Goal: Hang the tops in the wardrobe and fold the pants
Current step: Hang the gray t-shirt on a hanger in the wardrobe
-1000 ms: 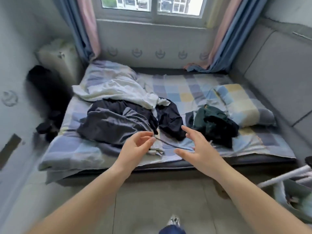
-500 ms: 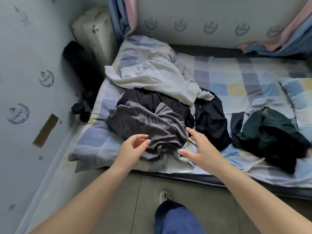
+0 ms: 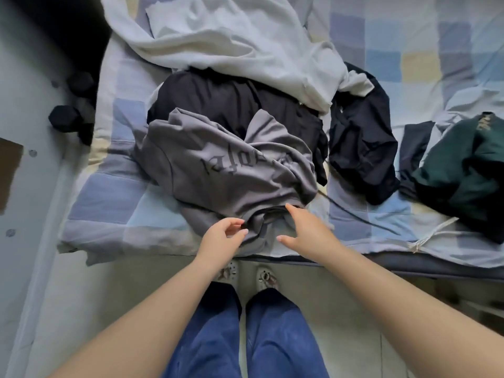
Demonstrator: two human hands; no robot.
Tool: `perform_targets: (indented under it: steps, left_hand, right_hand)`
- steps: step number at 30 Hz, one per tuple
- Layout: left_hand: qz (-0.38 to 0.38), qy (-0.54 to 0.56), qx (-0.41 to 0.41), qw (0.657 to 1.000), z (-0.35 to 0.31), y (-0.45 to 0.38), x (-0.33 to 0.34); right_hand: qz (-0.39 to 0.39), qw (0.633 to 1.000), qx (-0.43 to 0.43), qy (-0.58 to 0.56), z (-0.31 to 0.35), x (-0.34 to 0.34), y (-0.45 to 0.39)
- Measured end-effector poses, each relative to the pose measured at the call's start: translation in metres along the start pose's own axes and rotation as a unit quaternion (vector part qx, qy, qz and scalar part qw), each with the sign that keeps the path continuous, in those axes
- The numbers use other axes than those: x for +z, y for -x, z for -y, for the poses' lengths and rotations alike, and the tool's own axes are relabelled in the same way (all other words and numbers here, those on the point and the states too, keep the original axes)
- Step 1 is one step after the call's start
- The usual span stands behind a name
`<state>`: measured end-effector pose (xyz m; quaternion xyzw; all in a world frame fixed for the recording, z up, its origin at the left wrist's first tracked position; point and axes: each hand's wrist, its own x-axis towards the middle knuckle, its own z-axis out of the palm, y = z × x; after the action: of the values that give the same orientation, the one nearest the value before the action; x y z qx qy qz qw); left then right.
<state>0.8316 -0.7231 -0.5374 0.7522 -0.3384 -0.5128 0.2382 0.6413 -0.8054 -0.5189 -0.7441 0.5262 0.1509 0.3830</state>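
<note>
A crumpled grey top (image 3: 218, 165) with dark lettering lies at the near edge of the bed, on a black garment (image 3: 223, 96). My left hand (image 3: 222, 238) hovers at the grey top's near hem, fingers loosely curled, holding nothing. My right hand (image 3: 305, 230) reaches over the same hem with fingers spread, its fingertips at the fabric. A white garment (image 3: 231, 42) lies behind, a dark navy garment (image 3: 360, 143) to the right, a dark green garment (image 3: 469, 170) at the far right.
The clothes lie on a checked bedsheet (image 3: 109, 192) over a low mattress. A thin dark cord (image 3: 354, 211) and a white drawstring (image 3: 433, 233) run across the sheet. Black dumbbells (image 3: 68, 118) sit by the left wall. My legs and slippers stand on the tiled floor.
The view has come closer and tilted down over the bed. Both hands have moved forward to the grey top's near hem; the left hand no longer pinches the cord.
</note>
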Motion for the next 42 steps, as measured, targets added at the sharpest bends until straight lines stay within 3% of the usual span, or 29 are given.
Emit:
perform_targets:
  steps: [5,10,15,22,28,32,38,42]
  left_hand:
    - [0.049,-0.150,0.034,0.987,0.027,-0.039,0.031]
    - [0.114,-0.205,0.010,0.972,0.051,-0.068,0.053]
    - [0.124,-0.300,-0.004,0.946,0.065,-0.089,0.064]
    - [0.020,-0.283,0.042,0.958,0.054,-0.087,0.054]
    - [-0.081,-0.228,0.086,0.967,0.022,-0.068,0.026]
    - [-0.100,-0.236,0.135,0.957,-0.015,-0.051,0.002]
    - [-0.064,-0.304,0.263,0.914,-0.088,-0.012,-0.044]
    - [-0.027,-0.401,0.335,0.852,-0.143,0.016,-0.071]
  right_hand:
    - [0.008,0.986,-0.029,0.166,-0.019,0.038,-0.047]
    - [0.054,0.978,-0.021,0.200,-0.038,0.061,-0.079]
    - [0.017,0.979,-0.026,0.199,-0.048,0.067,-0.099]
    - [-0.051,0.984,-0.063,0.160,-0.057,0.064,-0.105]
    - [-0.139,0.987,-0.074,0.009,-0.048,0.039,-0.079]
    - [-0.130,0.988,-0.082,-0.026,-0.035,0.011,-0.048]
    - [-0.160,0.975,-0.129,0.084,-0.024,-0.055,0.011]
    - [-0.216,0.966,-0.112,0.086,-0.016,-0.118,0.059]
